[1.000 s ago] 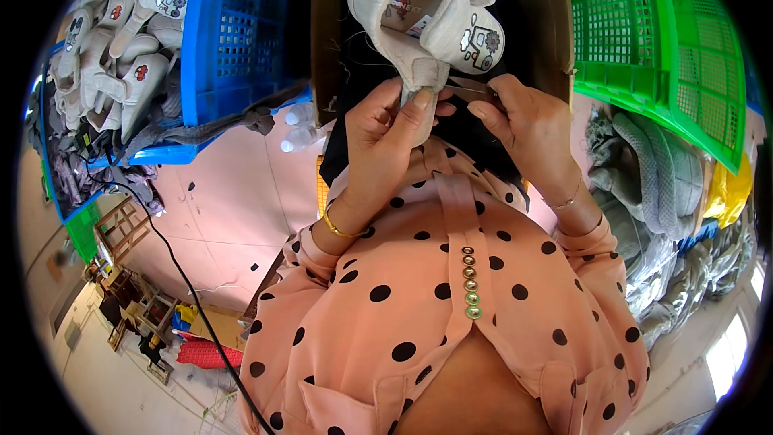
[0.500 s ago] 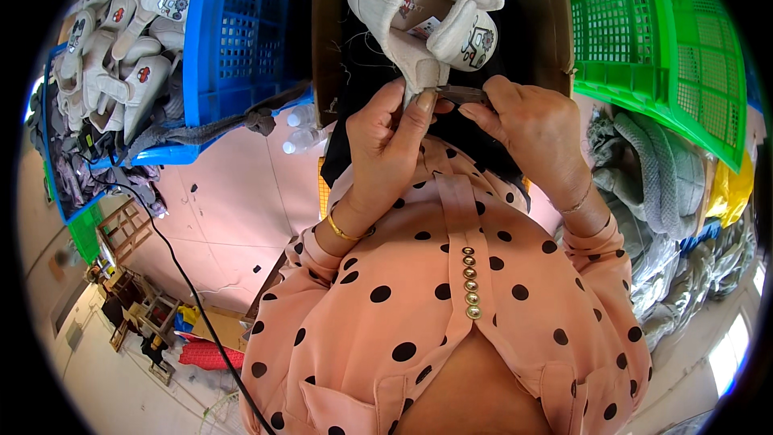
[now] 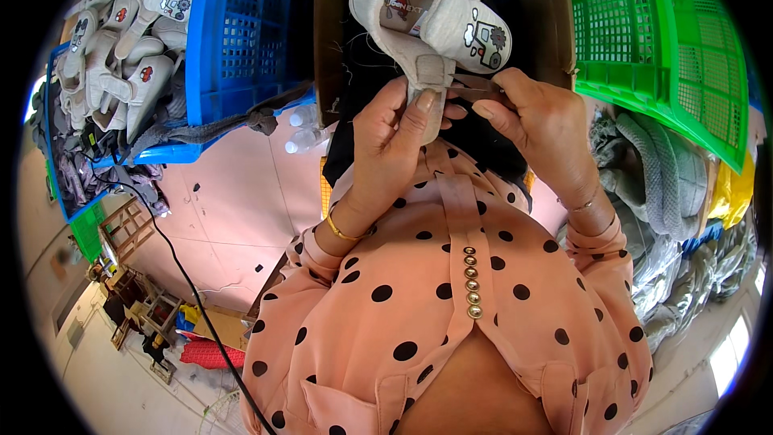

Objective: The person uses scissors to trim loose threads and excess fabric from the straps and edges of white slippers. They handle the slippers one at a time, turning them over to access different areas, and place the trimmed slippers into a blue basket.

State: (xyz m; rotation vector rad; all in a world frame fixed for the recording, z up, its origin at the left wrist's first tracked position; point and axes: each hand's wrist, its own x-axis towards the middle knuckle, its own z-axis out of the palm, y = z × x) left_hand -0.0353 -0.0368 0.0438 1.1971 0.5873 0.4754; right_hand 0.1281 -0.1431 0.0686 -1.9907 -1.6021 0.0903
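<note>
Head view: pinching the strap (image 3: 433, 72), running near to far, of a cream printed shoe (image 3: 467, 28) just beyond, between thumb and fingers of the closer left hand (image 3: 390, 133); gripping metal snips (image 3: 475, 87) in the right hand's (image 3: 547, 125) fingers, just right of the strap.

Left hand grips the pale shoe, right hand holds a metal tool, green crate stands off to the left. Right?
Wrong side for the crate: the head view shows the green crate off to the right. The rest holds: left hand grips the pale shoe, right hand holds a metal tool.
</note>
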